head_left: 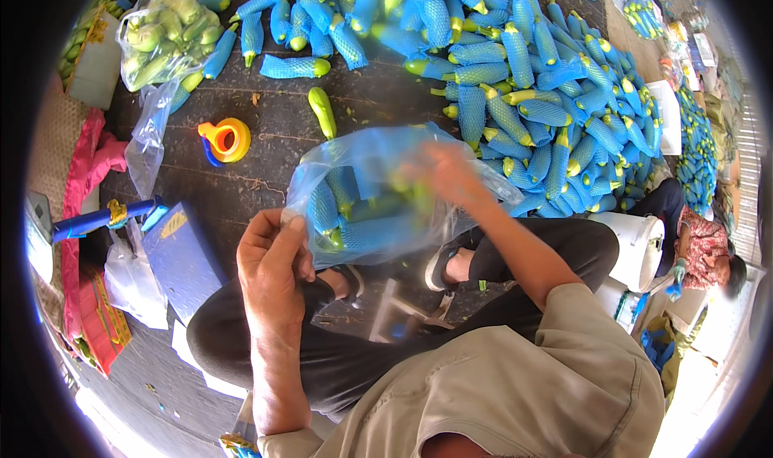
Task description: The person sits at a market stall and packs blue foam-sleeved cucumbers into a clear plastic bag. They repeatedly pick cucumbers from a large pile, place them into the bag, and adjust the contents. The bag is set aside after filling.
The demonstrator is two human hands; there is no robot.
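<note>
My left hand [272,247] pinches the rim of a clear plastic bag [374,144] between thumb and fingers. Inside the bag lie several green vegetables in blue foam net sleeves [362,231]. My right hand [438,171], blurred, is at the bag's right side; whether its fingers grip a vegetable or the plastic cannot be made out. Just beyond the bag lies a bare green vegetable [322,112] without a sleeve. A large heap of sleeved vegetables [519,114] spreads from the top to the right of the bag.
A tape roll in a yellow dispenser [226,139] lies left of the bag. Behind it stands a full plastic bag of vegetables [169,35]. A blue box [181,259] is at left, a white bucket [631,250] at right. Beyond the bucket sits another person [703,250].
</note>
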